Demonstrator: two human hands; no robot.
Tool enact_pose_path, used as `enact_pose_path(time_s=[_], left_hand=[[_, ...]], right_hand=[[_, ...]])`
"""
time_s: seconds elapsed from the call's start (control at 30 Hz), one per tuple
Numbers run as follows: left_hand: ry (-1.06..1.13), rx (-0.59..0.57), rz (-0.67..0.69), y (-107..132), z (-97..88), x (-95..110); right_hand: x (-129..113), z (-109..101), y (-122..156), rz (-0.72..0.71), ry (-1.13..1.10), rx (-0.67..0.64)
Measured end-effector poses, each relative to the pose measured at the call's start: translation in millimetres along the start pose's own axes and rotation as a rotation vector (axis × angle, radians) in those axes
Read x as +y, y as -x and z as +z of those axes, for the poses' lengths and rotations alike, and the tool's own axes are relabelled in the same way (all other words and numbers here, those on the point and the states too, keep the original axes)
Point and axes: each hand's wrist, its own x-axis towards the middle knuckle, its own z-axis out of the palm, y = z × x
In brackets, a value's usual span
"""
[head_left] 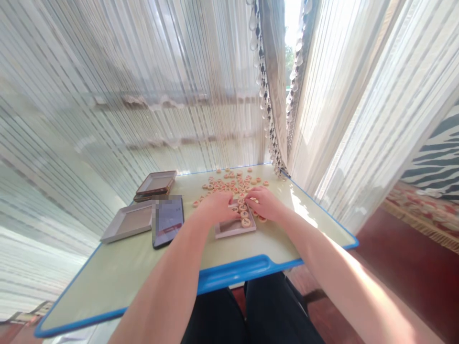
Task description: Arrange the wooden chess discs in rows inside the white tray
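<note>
Round wooden Chinese chess pieces [245, 223] stand in a column along the right side of a shallow pale box [229, 233]. My left hand [217, 208] reaches over the box's left side, its thumb and fingers bent around a chess piece [234, 209] inside it. At the box's upper right edge, my right hand [264, 202] has its fingers curled close together on a chess piece, partly hidden by the fingers. A few pieces [263, 220] lie beside the box under the right hand. Beyond both hands, many loose pieces [225, 185] are scattered.
A tablet or phone [170, 220] lies left of the box, against a grey tray [113, 231]. Stacked brown-rimmed trays [157, 180] sit at the back left. The folding table has a blue edge [236, 277]. String curtains [161, 95] hang along the back.
</note>
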Motion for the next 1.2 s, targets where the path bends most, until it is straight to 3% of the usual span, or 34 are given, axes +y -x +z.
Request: enact_pose_path(time_s=[0.1,0.2,0.53,0.73,0.93,1.2], left_hand=[[0.053,0.025,0.106,0.0,1.0,-3.2],[0.055,-0.036,0.169,-4.0,7.1,-10.5],[-0.020,-0.051,0.002,-4.3,7.7,-8.3],[-0.011,-0.012,0.022,2.4,1.4,-2.0],[-0.015,-0.037,0.055,-1.3,8.4,-0.4],[-0.010,-0.026,0.095,-4.4,13.2,-2.2]], right_hand=[[-0.6,-1.1,0.1,0.019,0.006,0.008],[-1.3,-1.2,0.3,0.045,-0.004,0.021],[-9.2,-6.9,5.3,-0.002,-0.155,-0.059],[-7.5,-16.6,9.7,-0.029,-0.235,-0.189],[-6.0,-18.1,11.4,0.038,-0.285,-0.307],[-11.1,-22.4,12.5,0.066,-0.265,-0.320]])
